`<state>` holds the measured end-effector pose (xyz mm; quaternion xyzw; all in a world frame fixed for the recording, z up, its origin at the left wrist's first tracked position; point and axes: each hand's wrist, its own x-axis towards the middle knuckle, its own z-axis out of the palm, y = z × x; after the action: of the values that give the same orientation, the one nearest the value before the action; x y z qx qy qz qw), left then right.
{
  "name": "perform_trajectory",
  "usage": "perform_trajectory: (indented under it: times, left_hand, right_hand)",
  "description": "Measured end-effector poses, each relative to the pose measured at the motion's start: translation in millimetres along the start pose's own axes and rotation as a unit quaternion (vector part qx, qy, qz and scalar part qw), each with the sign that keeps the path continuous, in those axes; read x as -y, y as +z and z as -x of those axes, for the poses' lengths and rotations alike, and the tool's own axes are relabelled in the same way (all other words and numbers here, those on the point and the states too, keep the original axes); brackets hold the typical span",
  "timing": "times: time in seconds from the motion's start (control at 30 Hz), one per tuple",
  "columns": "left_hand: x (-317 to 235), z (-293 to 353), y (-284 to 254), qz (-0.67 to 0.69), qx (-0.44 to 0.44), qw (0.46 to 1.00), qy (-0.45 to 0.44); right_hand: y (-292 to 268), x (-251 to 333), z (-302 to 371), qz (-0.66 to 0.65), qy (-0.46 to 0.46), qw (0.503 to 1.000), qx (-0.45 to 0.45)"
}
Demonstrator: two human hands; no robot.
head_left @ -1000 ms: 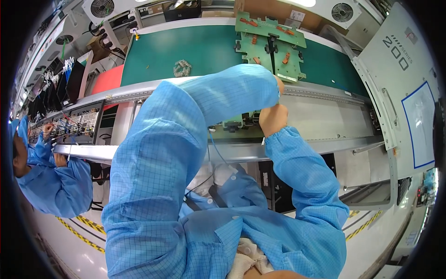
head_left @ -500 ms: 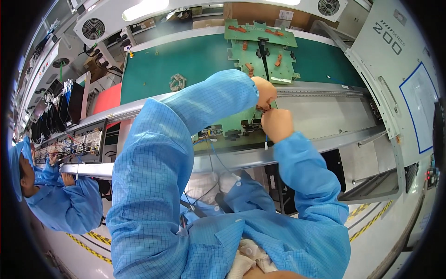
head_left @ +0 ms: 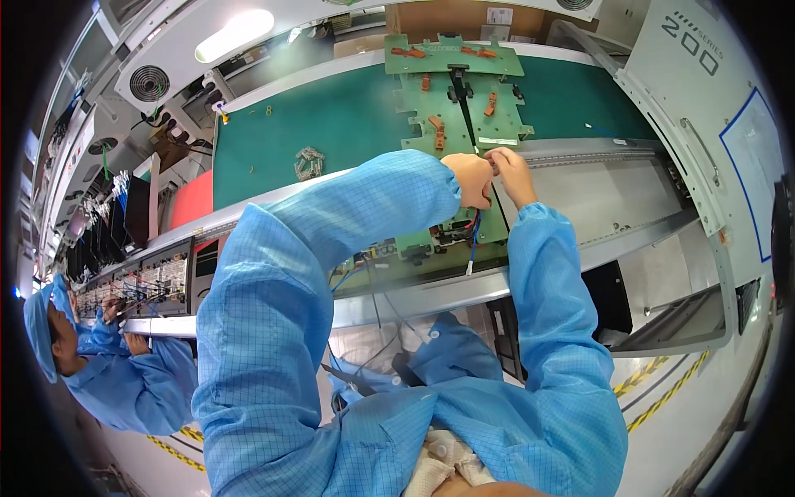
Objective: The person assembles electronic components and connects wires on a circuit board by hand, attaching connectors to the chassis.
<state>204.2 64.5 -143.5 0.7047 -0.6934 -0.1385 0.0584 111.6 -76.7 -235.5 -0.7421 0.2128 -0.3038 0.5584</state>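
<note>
My left hand [head_left: 470, 179] is closed beside my right hand [head_left: 515, 176], both over the near part of a green fixture board [head_left: 414, 106]. The right thumb and fingers pinch together against the left fingers; whatever lies between them is too small and covered to make out. Just below the left hand, a bundle of red, black and blue wires [head_left: 474, 228] rises from the board, and a blue lead ends in a white connector [head_left: 469, 267]. Orange clamps [head_left: 436, 132] sit on the board beyond my hands, with a black strap-like piece [head_left: 464, 99] down its middle.
A small heap of parts [head_left: 309, 163] lies on the green mat [head_left: 348, 108]. Metal rails [head_left: 596, 159] edge the line. At the left, a co-worker in blue [head_left: 124, 373] works over another unit [head_left: 149, 286]. A white machine panel [head_left: 704, 124] stands at the right.
Both hands have moved up and away from me on the board, the right one more so. The wire bundle beneath them now shows more. The whole view has shifted slightly.
</note>
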Motion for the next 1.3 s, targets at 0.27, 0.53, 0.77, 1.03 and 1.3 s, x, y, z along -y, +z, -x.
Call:
perform_trajectory:
  times: [0.27,0.53,0.77,1.03,1.3]
  left_hand:
    - [-4,7,-4,-0.007,-0.002,1.000,-0.026]
    - [5,13,-37,-0.028,0.114,0.993,-0.014]
    - [80,110,-93,0.118,-0.034,0.992,0.005]
    - [123,235,-42,0.343,-0.240,0.905,-0.079]
    - [143,252,54,0.412,-0.484,0.762,-0.120]
  right_hand:
    - [17,0,-9,0.070,0.013,0.997,-0.002]
    - [20,5,-10,0.013,0.021,1.000,-0.005]
    - [18,14,-6,-0.029,0.068,0.997,0.034]
    - [15,20,4,-0.127,0.070,0.988,0.059]
    - [-8,11,11,-0.060,0.068,0.995,0.034]
